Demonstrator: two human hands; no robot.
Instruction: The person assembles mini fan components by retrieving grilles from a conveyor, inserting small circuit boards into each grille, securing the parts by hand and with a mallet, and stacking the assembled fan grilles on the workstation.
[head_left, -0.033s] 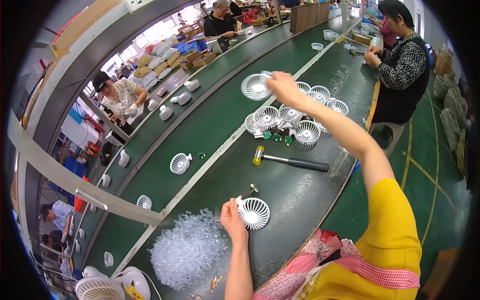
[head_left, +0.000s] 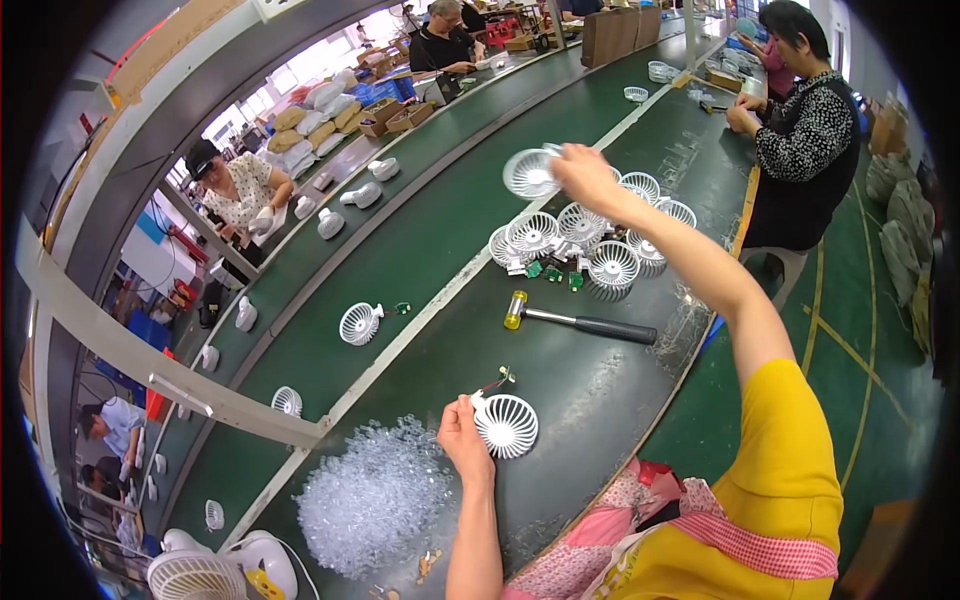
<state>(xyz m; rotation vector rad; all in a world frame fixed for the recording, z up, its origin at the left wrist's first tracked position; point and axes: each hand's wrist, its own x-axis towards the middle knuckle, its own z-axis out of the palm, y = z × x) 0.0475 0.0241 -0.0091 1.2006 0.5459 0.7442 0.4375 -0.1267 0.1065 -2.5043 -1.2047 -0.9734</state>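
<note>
My left hand [head_left: 466,438] is closed, pinching the short neck of a white round fan housing [head_left: 507,428] at the near part of the bench. A small circuit board [head_left: 507,375] on thin wires sticks out above that housing. My right arm reaches far forward; its hand [head_left: 586,177] is closed on the edge of another white fan housing [head_left: 530,174], slightly blurred, held beside a pile of similar housings [head_left: 583,227]. Green circuit boards [head_left: 553,273] lie at the pile's near side. Between my hands, a mallet [head_left: 585,325] with a yellow head and black grip rests on the bench.
A heap of small clear plastic pieces [head_left: 370,495] lies left of my left forearm. Across a metal strip, the green belt [head_left: 420,220] carries a loose housing [head_left: 360,323] and several white parts. A small fan [head_left: 195,575] stands at lower left. A co-worker [head_left: 805,130] stands at right.
My right hand has shifted slightly to the right, carrying its fan housing along. My left hand and its housing stay nearly in place.
</note>
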